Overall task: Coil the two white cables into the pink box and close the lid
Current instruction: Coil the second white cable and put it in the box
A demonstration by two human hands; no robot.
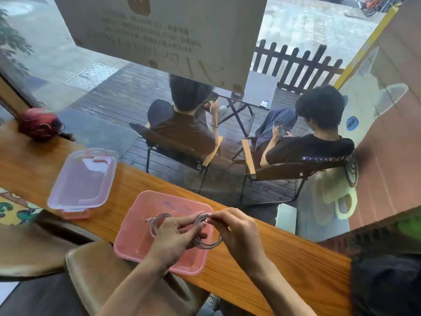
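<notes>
Cables: two white coils, both over the pink box (141,245). The first coil (157,221) sits toward the box's ten o'clock; whether it rests on the floor or hangs from the fingers, I cannot tell. The second coil (206,238) is held up toward three o'clock.
Left hand (172,232): fingers curled, pinching the second coil's left side, probably so the loops do not spring apart.
Right hand (237,231): fingertips closed on the top of the same coil at a small plug end, looks like tucking the tail in.
Box: open, low centre on the worktop (284,258), close to the person so the coil can drop straight in.
Lid (82,179): clear, pink clips, lying at ten o'clock from the box, well apart, out of the way for now.
Judgement: coiling nearly done; lid not yet on.
Hard to make out: the hands cover the box's middle and the coils' lower loops; cable ends are tiny and blurred.
Beyond: red helmet (38,124) far at ten o'clock; window glass behind.
</notes>
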